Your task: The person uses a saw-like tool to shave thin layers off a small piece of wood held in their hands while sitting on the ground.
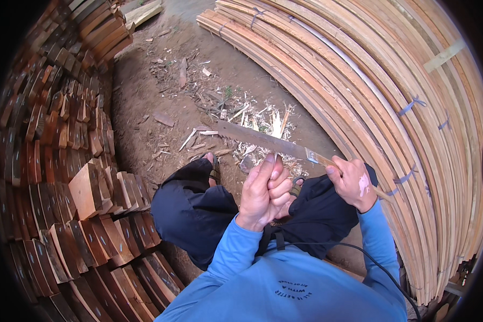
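My right hand (354,182) is wrapped round the wooden handle of a hand saw (268,141). The saw's long, worn blade reaches out to the left, with its toothed edge toward me. Just below the blade, my left hand (264,192) is closed, its thumb and fingertips pinched together close to the teeth. Whatever sits in that pinch is too small or hidden to make out. Both hands are above my lap, between my bent knees in dark trousers (193,206).
Stacked short wooden blocks (86,188) rise at the left. Long timber strips (327,80), tied with blue bands, lie in a bundle along the right. Wood shavings (273,121) and bark bits litter the dirt ground (145,96) ahead. A black cable (367,256) crosses my right side.
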Motion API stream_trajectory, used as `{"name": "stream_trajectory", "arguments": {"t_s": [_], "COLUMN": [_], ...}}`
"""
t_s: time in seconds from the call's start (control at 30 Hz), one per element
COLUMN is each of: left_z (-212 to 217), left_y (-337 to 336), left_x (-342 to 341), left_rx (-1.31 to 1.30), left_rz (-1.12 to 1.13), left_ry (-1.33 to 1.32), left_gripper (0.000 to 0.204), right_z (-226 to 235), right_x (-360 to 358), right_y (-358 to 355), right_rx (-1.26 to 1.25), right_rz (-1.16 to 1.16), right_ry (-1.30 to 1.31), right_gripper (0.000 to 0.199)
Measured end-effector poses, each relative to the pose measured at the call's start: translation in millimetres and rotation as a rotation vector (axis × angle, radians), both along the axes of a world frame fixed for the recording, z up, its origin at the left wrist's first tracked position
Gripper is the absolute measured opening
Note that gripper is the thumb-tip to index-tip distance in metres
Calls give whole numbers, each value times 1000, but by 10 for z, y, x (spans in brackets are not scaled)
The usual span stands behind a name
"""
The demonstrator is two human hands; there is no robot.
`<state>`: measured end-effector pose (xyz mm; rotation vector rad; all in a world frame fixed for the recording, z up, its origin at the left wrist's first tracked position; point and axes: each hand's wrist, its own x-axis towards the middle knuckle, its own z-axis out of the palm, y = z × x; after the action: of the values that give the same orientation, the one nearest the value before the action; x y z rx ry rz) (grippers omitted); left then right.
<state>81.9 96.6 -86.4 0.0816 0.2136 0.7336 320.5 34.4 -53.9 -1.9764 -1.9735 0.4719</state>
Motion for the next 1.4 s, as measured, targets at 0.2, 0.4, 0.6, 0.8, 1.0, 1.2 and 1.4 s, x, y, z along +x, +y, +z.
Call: {"name": "stream_trajectory", "arguments": {"t_s": [0.2, 0.4, 0.6, 0.8, 1.0, 1.2, 1.4], "left_z": [100, -78, -107, -159, -186, 139, -93], "left_y": [-82, 0, -37, -55, 4, -94, 3], "left_x": [-34, -1, -20, -11, 53, -53, -5], "left_rx": [-45, -210, -277, -259, -388, -174, -225], "left_rz": [-70, -41, -55, -78, -41, -112, -54], "left_ry": [-281, -425, -468, -413, -484, -466, -400], "left_gripper": [38, 37, 35, 32, 33, 36, 38], "right_z": [-286, -11, 155, 62, -228, -414, -91], "right_x": [512, 106, -98, -19, 62, 564, 181], "right_y": [218, 101, -25, -28, 107, 307, 69], "right_rx": [43, 30, 7, 125, 196, 143, 113], "right_rz": [-229, -42, 33, 28, 1, -367, -137], "right_ry": [-59, 45, 10, -144, -162, -263, 52], "right_gripper": [56, 57, 52, 56, 60, 63, 57]}}
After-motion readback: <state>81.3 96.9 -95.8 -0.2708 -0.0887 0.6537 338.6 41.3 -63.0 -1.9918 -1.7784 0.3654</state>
